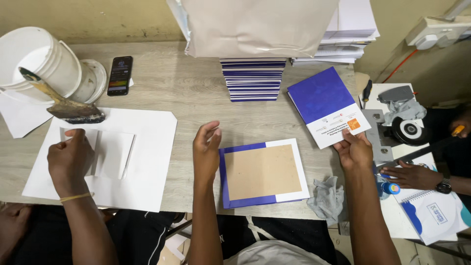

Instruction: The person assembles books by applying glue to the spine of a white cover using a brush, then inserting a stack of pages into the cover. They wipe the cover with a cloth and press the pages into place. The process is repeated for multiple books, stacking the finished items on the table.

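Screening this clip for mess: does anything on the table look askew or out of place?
Mostly orderly. The blue booklet in the right hand lies askew to the table edge, and a crumpled grey rag sits at the table's near edge. No spills show.

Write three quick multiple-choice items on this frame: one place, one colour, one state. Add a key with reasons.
1. Where does the phone lie?
A. On the stack of blue covers
B. On the table beside the white bucket
C. Under the grey cloth

2. What colour is the board on the open cover lying in front of the person?
A. Brown
B. Green
C. Red

3. What is the right hand doing?
A. Lying flat and empty on the table
B. Holding a brush
C. Gripping the white end of a blue-and-white cover

Key: 1 B, the dark phone lies flat just right of the bucket. 2 A, the panel is plain brown against blue and white edges. 3 C, the fingers close on the cover's near edge.
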